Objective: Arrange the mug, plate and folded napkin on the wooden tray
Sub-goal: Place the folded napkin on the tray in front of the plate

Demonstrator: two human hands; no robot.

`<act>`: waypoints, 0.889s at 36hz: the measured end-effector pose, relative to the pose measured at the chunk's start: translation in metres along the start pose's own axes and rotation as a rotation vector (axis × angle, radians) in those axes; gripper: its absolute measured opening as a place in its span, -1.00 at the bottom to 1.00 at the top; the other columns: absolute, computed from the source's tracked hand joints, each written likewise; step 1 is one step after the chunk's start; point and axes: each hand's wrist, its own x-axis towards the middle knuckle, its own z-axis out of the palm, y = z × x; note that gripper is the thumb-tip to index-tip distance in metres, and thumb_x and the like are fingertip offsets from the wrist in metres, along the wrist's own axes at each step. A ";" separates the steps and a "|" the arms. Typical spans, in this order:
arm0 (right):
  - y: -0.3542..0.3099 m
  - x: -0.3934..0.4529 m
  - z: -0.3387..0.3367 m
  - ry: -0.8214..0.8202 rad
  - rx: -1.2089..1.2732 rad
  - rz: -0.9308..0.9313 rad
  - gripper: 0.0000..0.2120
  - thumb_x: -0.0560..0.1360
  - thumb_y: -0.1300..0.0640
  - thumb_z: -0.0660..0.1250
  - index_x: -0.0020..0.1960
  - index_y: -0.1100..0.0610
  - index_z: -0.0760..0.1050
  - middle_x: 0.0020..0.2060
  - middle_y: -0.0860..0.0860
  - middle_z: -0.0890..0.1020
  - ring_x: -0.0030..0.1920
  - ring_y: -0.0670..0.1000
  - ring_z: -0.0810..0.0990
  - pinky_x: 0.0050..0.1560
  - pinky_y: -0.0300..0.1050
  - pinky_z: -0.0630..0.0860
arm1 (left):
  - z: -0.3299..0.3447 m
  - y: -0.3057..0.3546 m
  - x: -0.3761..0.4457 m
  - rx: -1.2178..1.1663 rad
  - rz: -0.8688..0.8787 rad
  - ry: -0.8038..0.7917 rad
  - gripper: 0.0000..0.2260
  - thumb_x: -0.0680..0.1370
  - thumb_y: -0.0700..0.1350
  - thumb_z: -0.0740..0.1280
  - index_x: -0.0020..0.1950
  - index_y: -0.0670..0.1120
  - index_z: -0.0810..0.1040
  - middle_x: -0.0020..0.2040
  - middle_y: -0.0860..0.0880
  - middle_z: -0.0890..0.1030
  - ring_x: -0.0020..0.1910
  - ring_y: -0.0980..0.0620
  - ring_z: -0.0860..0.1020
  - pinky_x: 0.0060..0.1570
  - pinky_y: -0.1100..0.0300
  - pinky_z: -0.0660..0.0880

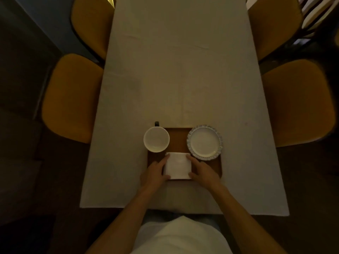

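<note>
Shirt (179,237): pale, nearest the camera, below the table edge.
Left hand (155,174): fingers spread narrowly, index tip on the napkin's far-left corner, thumb at its near-left edge; pressing the side, not lifting as far as can be seen.
Right hand (203,172): mirrors it, fingertips on the napkin's right edge, thumb at the near-right corner.
Napkin (178,165): white folded square held between both hands, at the near middle of the tray, its near edge at the tray's near rim.
Tray (177,139): brown wood, bare strip showing just beyond the fingertips, between mug and plate.
Mug (156,139): white, empty, just past the left fingertips, on the tray's far-left corner, dark handle pointing away.
Plate (204,142): white with patterned rim, just past the right fingertips, overhanging the tray's far-right edge.
Obstructions: nothing lies between fingers and napkin.
Table (179,70): pale cloth, stretching beyond.
Chairs (71,98): mustard seats along both sides.
Writing: none legible.
</note>
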 end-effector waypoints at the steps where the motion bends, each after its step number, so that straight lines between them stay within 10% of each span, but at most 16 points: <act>1: 0.001 -0.001 -0.001 0.002 0.015 0.002 -0.29 0.51 -0.07 0.30 0.48 -0.35 -0.05 0.09 0.06 0.54 0.02 0.06 0.56 -0.03 0.09 0.57 | -0.001 0.000 -0.001 -0.002 -0.006 0.006 -0.18 0.41 0.07 0.45 0.48 0.32 -0.01 0.08 -0.09 0.46 0.03 -0.08 0.53 0.05 -0.01 0.53; 10: -0.001 -0.022 -0.010 0.066 0.198 0.149 -0.41 0.54 -0.07 0.30 0.50 0.05 0.22 0.35 0.05 0.49 0.31 0.09 0.48 0.20 -0.04 0.46 | -0.009 0.003 -0.016 -0.054 -0.027 0.106 -0.55 0.53 -0.02 0.34 0.40 0.09 0.34 0.21 -0.07 0.49 0.15 -0.05 0.51 0.09 0.08 0.48; 15: 0.000 -0.033 -0.016 0.141 0.225 0.148 -0.75 0.60 0.03 0.21 0.16 0.14 0.51 0.07 0.07 0.62 0.07 0.05 0.57 0.01 -0.07 0.50 | -0.014 0.003 -0.027 0.049 -0.043 0.209 -0.88 0.57 -0.05 0.25 0.05 0.00 0.55 0.06 -0.06 0.54 -0.05 -0.01 0.54 -0.07 0.11 0.49; 22: -0.007 -0.043 -0.025 0.256 0.206 0.182 -0.75 0.59 0.12 0.16 -0.21 0.20 0.44 -0.27 0.04 0.53 -0.22 0.01 0.50 -0.28 -0.10 0.31 | -0.022 0.007 -0.043 0.116 -0.079 0.303 -0.89 0.56 -0.09 0.22 -0.10 -0.05 0.52 -0.04 -0.05 0.56 -0.12 -0.03 0.53 -0.11 0.07 0.45; 32: -0.038 -0.057 -0.031 0.390 -0.110 0.020 -0.77 0.52 -0.02 0.14 -0.26 0.05 0.33 -0.38 -0.03 0.46 -0.36 0.03 0.48 -0.36 -0.09 0.33 | -0.021 0.012 -0.071 0.148 0.010 0.488 -0.85 0.52 -0.09 0.24 -0.24 -0.03 0.36 -0.28 -0.02 0.49 -0.33 0.00 0.44 -0.33 0.08 0.39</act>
